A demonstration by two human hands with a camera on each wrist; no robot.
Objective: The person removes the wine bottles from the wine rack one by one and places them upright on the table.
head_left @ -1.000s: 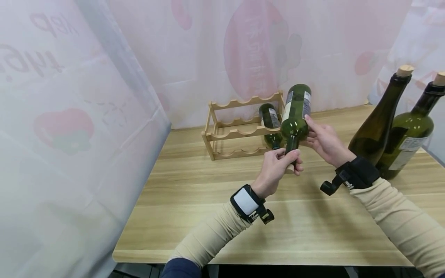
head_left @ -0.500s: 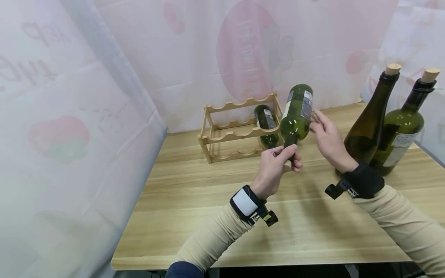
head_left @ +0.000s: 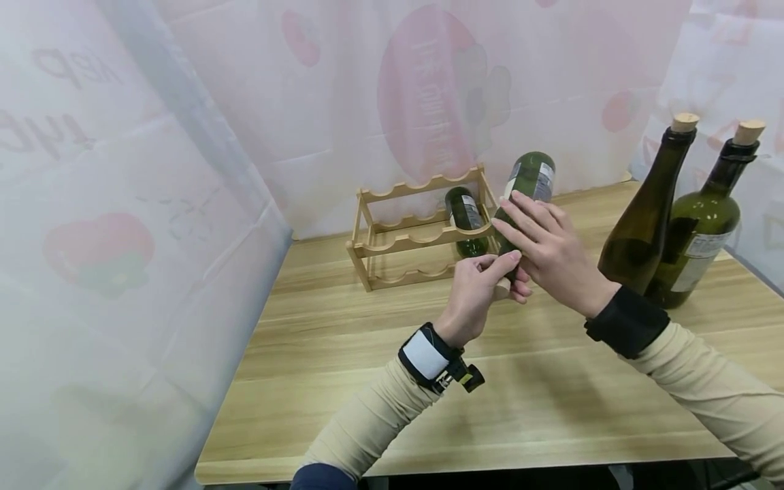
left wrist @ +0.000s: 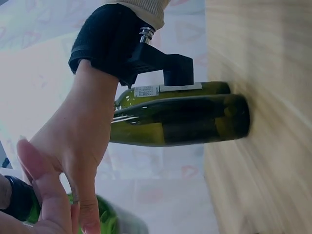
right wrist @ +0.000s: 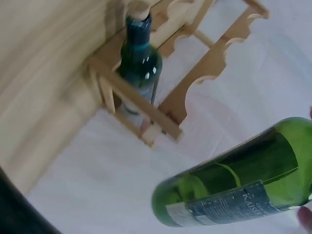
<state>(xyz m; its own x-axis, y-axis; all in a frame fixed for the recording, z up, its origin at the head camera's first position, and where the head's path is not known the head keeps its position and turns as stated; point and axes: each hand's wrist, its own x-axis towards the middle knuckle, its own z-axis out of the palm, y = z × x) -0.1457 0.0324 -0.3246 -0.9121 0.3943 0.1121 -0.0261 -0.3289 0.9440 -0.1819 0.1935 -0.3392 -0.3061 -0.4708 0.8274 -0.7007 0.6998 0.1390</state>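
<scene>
A green wine bottle (head_left: 530, 178) hangs tilted over the table, base pointing away toward the wooden rack (head_left: 398, 239). My left hand (head_left: 484, 280) grips its neck near the cork end. My right hand (head_left: 545, 248) lies over the bottle's shoulder with fingers stretched out along the glass; its thumb is hidden. In the right wrist view the held bottle (right wrist: 234, 190) floats just beside the rack (right wrist: 195, 87). A second green bottle (head_left: 463, 212) lies in the rack's right-hand slot, also seen as bottle (right wrist: 141, 63). The left wrist view shows my right hand (left wrist: 83, 126) from below.
Two corked green bottles, bottle (head_left: 649, 211) and bottle (head_left: 704, 224), stand upright at the table's right side. A pale printed curtain (head_left: 153, 204) closes in the left and back. The wooden table (head_left: 490, 408) runs to its front edge near me.
My right hand moved from the bottle's right side to lie over its shoulder. The bottle dropped slightly and stays beside the rack; my left hand keeps its grip on the neck.
</scene>
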